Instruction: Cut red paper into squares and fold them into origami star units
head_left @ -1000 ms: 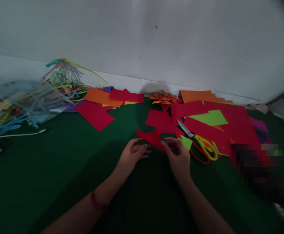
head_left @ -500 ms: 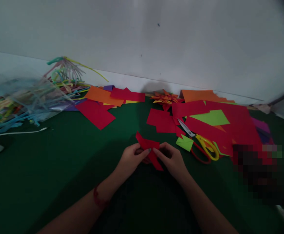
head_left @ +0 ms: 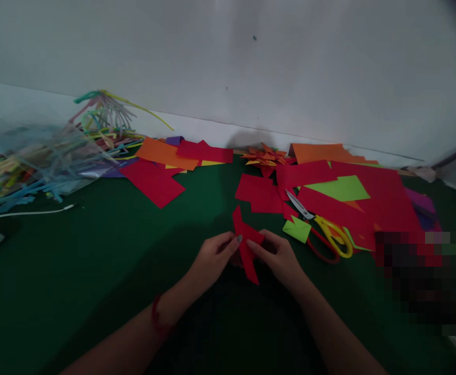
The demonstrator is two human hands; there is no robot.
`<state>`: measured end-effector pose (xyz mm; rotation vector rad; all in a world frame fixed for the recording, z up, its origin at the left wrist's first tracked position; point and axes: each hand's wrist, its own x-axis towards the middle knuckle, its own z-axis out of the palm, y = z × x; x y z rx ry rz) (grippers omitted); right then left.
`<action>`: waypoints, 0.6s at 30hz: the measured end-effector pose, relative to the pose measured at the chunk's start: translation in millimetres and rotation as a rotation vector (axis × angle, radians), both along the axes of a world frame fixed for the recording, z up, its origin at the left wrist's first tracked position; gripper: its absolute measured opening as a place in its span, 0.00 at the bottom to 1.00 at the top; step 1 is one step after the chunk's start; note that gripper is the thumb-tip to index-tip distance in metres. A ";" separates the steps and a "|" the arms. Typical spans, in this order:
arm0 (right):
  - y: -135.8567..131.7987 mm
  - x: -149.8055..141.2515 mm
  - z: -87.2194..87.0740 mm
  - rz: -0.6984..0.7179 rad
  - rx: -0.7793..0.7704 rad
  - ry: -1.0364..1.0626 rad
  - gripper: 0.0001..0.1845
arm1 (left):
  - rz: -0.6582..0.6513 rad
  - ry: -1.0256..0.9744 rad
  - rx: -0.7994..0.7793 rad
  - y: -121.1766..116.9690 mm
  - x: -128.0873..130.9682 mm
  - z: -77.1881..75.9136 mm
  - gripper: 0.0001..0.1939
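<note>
A folded piece of red paper is pinched between my two hands above the green tabletop. My left hand grips its left side, thumb on top and the other fingers partly hidden beneath. On the right side, my right hand presses it with thumb and fingers. One narrow strip of the paper points away from me and its other end points toward me. To the right of my right hand lie scissors with yellow and red handles. A small folded lime-green paper rests beside them.
Red sheets and a lime-green sheet overlap at the right. A spiky orange paper piece sits near the wall. Orange paper lies at back left, by a clear bag and colored pipe cleaners. A blurred patch covers the right edge.
The red paper has turned clockwise in my fingers, so its long strip now stands more upright in view. Both hands stay on it, nearly in the same place.
</note>
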<state>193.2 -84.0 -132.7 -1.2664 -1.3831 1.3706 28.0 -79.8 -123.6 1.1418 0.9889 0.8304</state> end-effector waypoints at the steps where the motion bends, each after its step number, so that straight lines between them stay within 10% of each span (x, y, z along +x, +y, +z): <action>1: 0.0 -0.1 -0.1 -0.005 -0.006 0.013 0.10 | -0.007 0.002 0.007 -0.5 0.4 0.1 0.12; 18: -1.0 0.6 0.7 0.001 -0.106 0.076 0.10 | -0.154 0.069 0.060 -1.1 -1.7 -4.9 0.07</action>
